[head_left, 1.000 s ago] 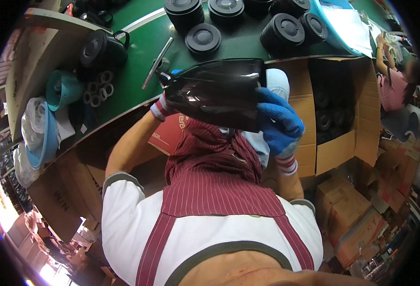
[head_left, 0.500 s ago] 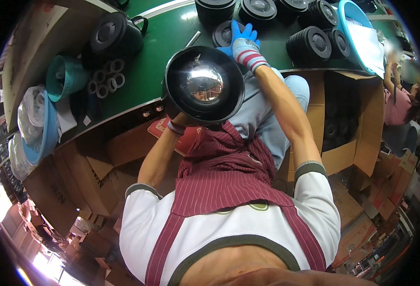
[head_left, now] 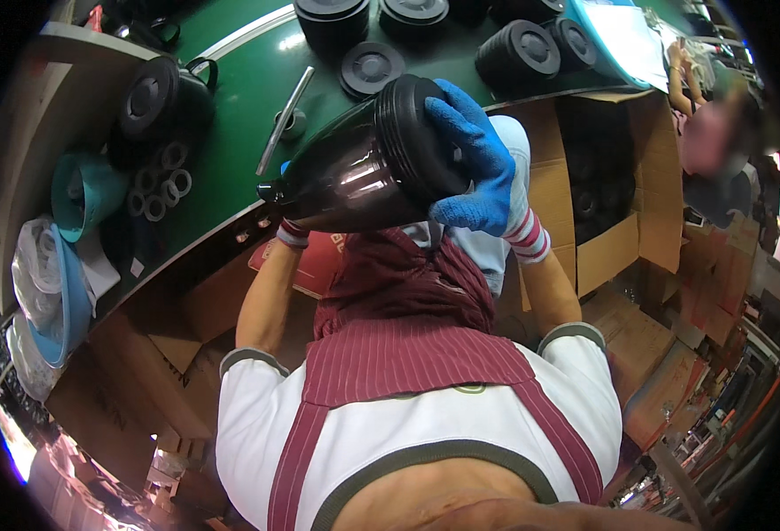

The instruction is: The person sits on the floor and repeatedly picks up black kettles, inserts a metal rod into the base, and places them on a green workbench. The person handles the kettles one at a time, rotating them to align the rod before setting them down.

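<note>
A large glossy black tapered container (head_left: 337, 181) lies sideways above my lap, narrow neck to the left and wide end to the right. My left hand (head_left: 293, 230) holds it near the neck; the container hides most of that hand, with only a bit of blue glove and the striped cuff showing. My blue-gloved right hand (head_left: 487, 168) is closed around the rim of a round black lid (head_left: 434, 150), pressed against the wide end. Whether the lid is seated cannot be made out. A similar black lid (head_left: 373, 67) lies on the green table (head_left: 230, 159) beyond the container.
A metal rod (head_left: 285, 119) leans by a small round part (head_left: 292, 124). Stacked black lids (head_left: 518, 53) line the far side. Left are white rings (head_left: 160, 184), a teal bucket (head_left: 76, 190) and a blue basin (head_left: 73, 310). An open carton (head_left: 607, 257) stands right; another person (head_left: 713, 133) sits beyond.
The container has turned from open mouth upward to lying sideways. My right hand has left the lids on the table and brought a lid to the wide end. The view has shifted.
</note>
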`<state>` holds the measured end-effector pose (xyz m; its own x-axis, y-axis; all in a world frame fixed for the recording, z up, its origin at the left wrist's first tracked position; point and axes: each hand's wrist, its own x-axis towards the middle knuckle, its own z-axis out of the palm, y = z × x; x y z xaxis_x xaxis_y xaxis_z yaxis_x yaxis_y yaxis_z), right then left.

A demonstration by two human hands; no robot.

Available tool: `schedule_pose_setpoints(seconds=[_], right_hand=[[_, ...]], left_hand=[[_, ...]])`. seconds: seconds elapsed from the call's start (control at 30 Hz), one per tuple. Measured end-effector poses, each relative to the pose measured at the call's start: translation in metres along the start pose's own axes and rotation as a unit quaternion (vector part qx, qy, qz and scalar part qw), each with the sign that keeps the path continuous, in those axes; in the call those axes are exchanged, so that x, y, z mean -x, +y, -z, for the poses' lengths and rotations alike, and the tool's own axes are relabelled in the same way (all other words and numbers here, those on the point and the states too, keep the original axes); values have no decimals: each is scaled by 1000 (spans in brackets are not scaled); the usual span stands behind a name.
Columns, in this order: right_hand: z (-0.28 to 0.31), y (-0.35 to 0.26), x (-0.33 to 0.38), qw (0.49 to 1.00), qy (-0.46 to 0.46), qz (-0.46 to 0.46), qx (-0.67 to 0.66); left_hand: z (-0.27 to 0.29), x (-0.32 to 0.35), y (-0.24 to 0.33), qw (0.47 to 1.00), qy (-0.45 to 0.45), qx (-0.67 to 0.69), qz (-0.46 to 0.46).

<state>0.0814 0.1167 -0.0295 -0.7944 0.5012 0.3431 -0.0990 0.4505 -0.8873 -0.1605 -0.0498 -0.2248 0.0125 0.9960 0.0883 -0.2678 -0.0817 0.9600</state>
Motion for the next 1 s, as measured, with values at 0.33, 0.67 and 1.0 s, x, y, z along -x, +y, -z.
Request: schedule_pose_setpoints(seconds=[0.33, 0.67, 1.0], right_hand=[[31, -34, 53, 999, 18, 45, -18], [56, -27, 107, 993, 84, 78, -42], [58, -6, 137, 967, 214, 68, -122]], left_hand=[[-26, -20, 32, 996, -85, -3, 37], [-50, -37, 80, 970, -182, -156, 45], [-42, -55, 54, 971, -149, -187, 18]])
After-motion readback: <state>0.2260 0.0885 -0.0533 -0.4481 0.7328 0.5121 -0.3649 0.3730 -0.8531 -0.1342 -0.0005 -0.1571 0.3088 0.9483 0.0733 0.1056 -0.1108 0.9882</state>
